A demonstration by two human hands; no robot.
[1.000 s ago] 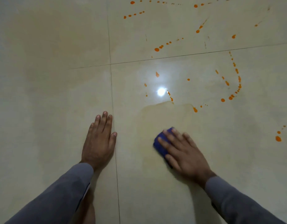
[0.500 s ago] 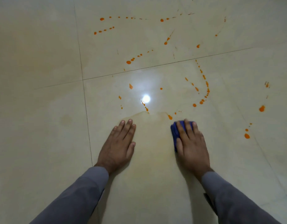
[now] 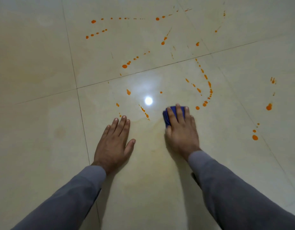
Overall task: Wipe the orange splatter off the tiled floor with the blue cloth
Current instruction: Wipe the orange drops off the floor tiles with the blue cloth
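My right hand (image 3: 180, 130) lies flat on the folded blue cloth (image 3: 167, 116) and presses it to the cream tiled floor (image 3: 43, 130); only the cloth's far and left edges show past my fingers. My left hand (image 3: 114, 141) rests flat on the floor to the left, fingers straight. Orange splatter spreads ahead: a short trail (image 3: 144, 112) between my hands, a curved line of drops (image 3: 208, 90) beyond the cloth, larger drops (image 3: 254, 137) at the right, more trails (image 3: 125, 65) further off. A faint yellowish smear (image 3: 153, 136) lies between my hands.
Dark grout lines (image 3: 80, 103) cross the floor left of my left hand and ahead of both hands. A bright lamp reflection (image 3: 148, 100) shines on the tile just beyond my fingers. Grey sleeves (image 3: 234, 188) cover both forearms.
My right hand has slid the cloth forward and to the right, up to the edge of the smeared patch near the curved drops. My left hand has kept resting flat on the floor.
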